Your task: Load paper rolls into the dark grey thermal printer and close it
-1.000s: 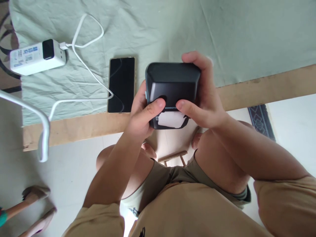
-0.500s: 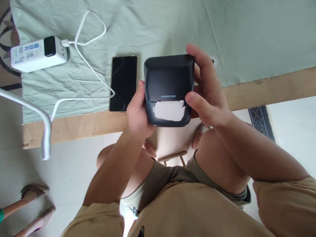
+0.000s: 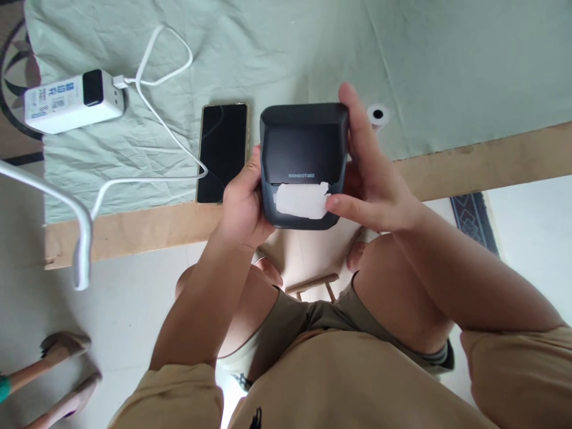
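A dark label printer [image 3: 306, 143] is held up in front of me, over the table's near edge. Torn white paper [image 3: 300, 201] covers part of its lower front, below the printed brand name. My left hand [image 3: 245, 202] grips the printer's left side, with the thumb along its edge and the other fingers hidden beneath. Around the right side wraps my right hand [image 3: 373, 167]. Its thumb touches the right end of the white paper, and its index finger lies at the upper right corner.
A phone [image 3: 222, 154] lies left of the printer on the green cloth [image 3: 277, 47]. A white cable [image 3: 147, 101] runs from a white power bank [image 3: 74, 101]. Right of my hand stands a small paper roll [image 3: 378, 115]. Another person's feet [image 3: 67, 351] show at lower left.
My right thumb has slid down and left from the printer's right edge onto the white paper. The printer has shifted slightly left, and the paper roll now shows fully.
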Demonstrator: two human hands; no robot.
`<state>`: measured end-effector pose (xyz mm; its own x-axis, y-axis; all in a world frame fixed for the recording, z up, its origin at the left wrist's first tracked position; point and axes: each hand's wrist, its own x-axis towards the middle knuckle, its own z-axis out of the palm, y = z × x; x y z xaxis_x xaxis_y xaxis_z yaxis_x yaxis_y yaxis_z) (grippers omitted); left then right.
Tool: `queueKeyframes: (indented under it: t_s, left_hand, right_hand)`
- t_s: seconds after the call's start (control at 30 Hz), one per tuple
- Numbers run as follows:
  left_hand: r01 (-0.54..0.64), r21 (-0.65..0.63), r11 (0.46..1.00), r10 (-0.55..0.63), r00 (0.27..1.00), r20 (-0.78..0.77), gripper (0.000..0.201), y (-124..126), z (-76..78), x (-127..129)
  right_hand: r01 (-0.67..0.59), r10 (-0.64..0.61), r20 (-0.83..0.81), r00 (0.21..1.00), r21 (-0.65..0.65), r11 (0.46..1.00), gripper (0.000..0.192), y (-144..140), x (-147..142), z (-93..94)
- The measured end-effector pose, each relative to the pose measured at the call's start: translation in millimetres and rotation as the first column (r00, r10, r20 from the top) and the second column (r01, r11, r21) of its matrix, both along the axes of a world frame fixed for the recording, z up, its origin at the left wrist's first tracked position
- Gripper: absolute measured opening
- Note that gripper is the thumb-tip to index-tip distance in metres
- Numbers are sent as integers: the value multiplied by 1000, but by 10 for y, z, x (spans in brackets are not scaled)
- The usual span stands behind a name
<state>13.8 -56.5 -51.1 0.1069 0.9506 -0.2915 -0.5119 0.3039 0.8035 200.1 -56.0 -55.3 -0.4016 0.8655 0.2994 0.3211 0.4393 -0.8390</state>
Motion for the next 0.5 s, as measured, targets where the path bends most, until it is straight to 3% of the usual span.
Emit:
queueKeyframes:
  t_s: [0.13,0.27,0.4,0.5]
  left_hand:
    - [52,-9,999,-52,998,30,33,7,11,27]
    - [98,36,995,-101,990,96,32,0,48,30]
    - [76,77,994,-80,995,55,42,-29,101,27]
    - [134,126,983,-140,989,40,46,-47,86,32]
  right_hand:
    - [-136,115,-143,983,-152,979,91,-16,55,44]
    - [-138,114,-162,980,-145,980,83,-16,71,134]
    - [42,-43,-150,988,-9,999,75,3,79,193]
    - [236,-204,-234,951,116,965,59,-8,64,225]
